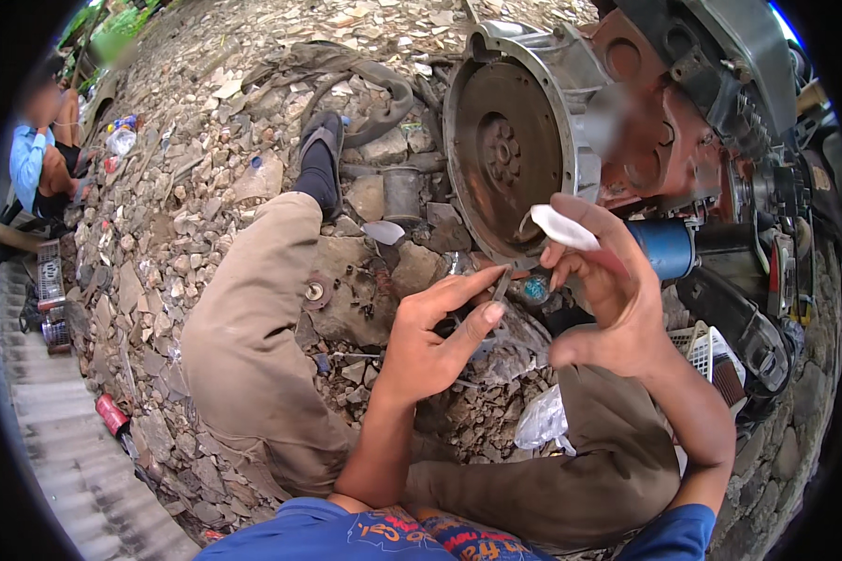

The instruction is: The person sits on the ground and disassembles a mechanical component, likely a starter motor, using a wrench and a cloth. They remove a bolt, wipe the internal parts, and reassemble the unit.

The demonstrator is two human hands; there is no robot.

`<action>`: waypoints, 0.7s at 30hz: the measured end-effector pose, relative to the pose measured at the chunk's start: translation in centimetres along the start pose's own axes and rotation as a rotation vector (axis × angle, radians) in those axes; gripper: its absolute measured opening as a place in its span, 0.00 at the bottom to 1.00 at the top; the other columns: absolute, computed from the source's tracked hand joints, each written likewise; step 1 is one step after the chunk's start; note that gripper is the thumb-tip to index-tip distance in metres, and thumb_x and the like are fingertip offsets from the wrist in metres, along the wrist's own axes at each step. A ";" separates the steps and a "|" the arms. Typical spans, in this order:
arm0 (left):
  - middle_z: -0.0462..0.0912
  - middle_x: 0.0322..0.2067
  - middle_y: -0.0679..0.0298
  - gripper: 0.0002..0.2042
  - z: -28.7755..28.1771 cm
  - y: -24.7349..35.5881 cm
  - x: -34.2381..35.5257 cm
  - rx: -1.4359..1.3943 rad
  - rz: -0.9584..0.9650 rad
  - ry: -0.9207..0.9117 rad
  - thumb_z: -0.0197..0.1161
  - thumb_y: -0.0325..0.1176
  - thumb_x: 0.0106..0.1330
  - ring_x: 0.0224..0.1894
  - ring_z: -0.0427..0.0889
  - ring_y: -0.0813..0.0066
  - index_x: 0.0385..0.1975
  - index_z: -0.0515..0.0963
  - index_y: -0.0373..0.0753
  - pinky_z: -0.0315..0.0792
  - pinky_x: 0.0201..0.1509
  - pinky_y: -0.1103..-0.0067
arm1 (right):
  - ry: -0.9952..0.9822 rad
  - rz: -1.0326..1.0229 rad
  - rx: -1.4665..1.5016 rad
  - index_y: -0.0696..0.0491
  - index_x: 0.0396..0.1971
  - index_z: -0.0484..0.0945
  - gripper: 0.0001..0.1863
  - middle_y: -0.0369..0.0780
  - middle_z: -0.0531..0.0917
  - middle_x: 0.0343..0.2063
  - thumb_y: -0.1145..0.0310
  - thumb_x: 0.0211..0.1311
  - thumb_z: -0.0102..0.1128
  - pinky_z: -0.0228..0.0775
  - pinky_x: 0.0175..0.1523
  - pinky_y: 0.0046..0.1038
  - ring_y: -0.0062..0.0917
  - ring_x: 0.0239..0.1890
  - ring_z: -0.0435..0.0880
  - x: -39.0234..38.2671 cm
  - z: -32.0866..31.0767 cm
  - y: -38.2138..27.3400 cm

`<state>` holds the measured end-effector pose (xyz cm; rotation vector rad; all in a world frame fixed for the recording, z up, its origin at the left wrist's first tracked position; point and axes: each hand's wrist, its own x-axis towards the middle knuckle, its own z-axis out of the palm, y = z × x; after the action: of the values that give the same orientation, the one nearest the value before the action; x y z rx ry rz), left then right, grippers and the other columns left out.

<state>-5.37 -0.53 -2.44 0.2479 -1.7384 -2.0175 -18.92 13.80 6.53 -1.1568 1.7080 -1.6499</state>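
My left hand pinches a small thin metal strip between thumb and forefinger. My right hand is raised to the right of it, its fingers curled round a small white and red object, which looks like a soft tube, though its kind is unclear. Both hands are just in front of an engine with a reddish-brown block. A round brown flywheel sits inside the engine's grey metal housing. Below the right fingers shows a small item with a turquoise patch.
A flat stone between my legs bears a round metal part and several small bolts. A blue cylindrical filter projects from the engine. Plastic bags and a white basket lie right. A person sits far left.
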 end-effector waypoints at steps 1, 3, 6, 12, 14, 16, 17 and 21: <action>0.80 0.29 0.61 0.18 -0.1 0.0 0.0 -0.003 -0.004 -0.002 0.66 0.33 0.67 0.34 0.76 0.78 0.52 0.79 0.27 0.71 0.42 0.80 | -0.017 -0.037 -0.124 0.59 0.60 0.72 0.33 0.41 0.77 0.53 0.71 0.54 0.76 0.68 0.52 0.29 0.24 0.51 0.77 -0.2 -0.1 -0.5; 0.80 0.29 0.62 0.17 -0.3 0.2 -0.2 -0.052 -0.026 0.033 0.67 0.30 0.65 0.33 0.76 0.79 0.51 0.79 0.27 0.71 0.40 0.81 | -0.030 -0.091 -0.424 0.56 0.52 0.79 0.26 0.41 0.77 0.50 0.70 0.52 0.77 0.69 0.49 0.29 0.26 0.49 0.77 -0.2 -0.9 -0.3; 0.81 0.29 0.63 0.17 -0.5 0.7 -0.3 -0.103 -0.026 0.087 0.69 0.27 0.63 0.33 0.77 0.81 0.50 0.80 0.27 0.72 0.40 0.82 | 0.055 -0.284 -0.778 0.52 0.41 0.87 0.17 0.41 0.79 0.43 0.68 0.49 0.77 0.69 0.45 0.30 0.32 0.45 0.79 -0.1 0.0 -0.4; 0.83 0.30 0.60 0.17 -1.1 1.0 -0.5 -0.081 0.046 0.104 0.70 0.26 0.62 0.34 0.79 0.79 0.50 0.81 0.27 0.73 0.41 0.81 | -0.012 -0.675 -1.030 0.50 0.40 0.88 0.24 0.37 0.83 0.39 0.62 0.37 0.76 0.69 0.44 0.33 0.32 0.42 0.80 -0.3 1.0 0.9; 0.84 0.32 0.58 0.17 -1.2 1.4 -0.6 -0.026 0.021 0.043 0.69 0.26 0.62 0.36 0.80 0.77 0.50 0.81 0.27 0.73 0.42 0.79 | -0.028 -0.720 -1.045 0.50 0.40 0.88 0.23 0.37 0.83 0.39 0.62 0.37 0.76 0.70 0.44 0.33 0.32 0.42 0.81 -0.3 1.4 1.0; 0.84 0.33 0.57 0.17 -1.4 1.9 -0.6 0.009 0.033 -0.024 0.68 0.25 0.63 0.37 0.80 0.77 0.50 0.80 0.27 0.73 0.42 0.79 | -0.044 -0.749 -1.047 0.51 0.39 0.87 0.22 0.38 0.84 0.40 0.63 0.38 0.76 0.71 0.41 0.31 0.32 0.42 0.82 -0.3 1.5 1.2; 0.84 0.35 0.57 0.17 -1.4 2.0 -0.6 0.017 0.058 -0.060 0.67 0.25 0.63 0.37 0.80 0.77 0.51 0.80 0.26 0.73 0.42 0.80 | -0.046 -0.752 -1.038 0.52 0.39 0.87 0.22 0.38 0.84 0.39 0.63 0.38 0.76 0.72 0.41 0.31 0.32 0.41 0.82 -0.1 1.5 1.4; 0.84 0.38 0.55 0.17 -1.3 1.7 -1.0 -0.117 0.065 -0.083 0.64 0.22 0.63 0.39 0.80 0.76 0.52 0.79 0.25 0.71 0.44 0.80 | -0.086 -0.722 -0.979 0.57 0.41 0.86 0.23 0.41 0.83 0.41 0.66 0.40 0.73 0.74 0.39 0.31 0.33 0.40 0.83 0.2 1.7 1.9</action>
<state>-3.60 -1.40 -1.21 0.0697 -1.6471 -2.1001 -18.03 12.57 4.52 -2.4730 2.2582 -0.9732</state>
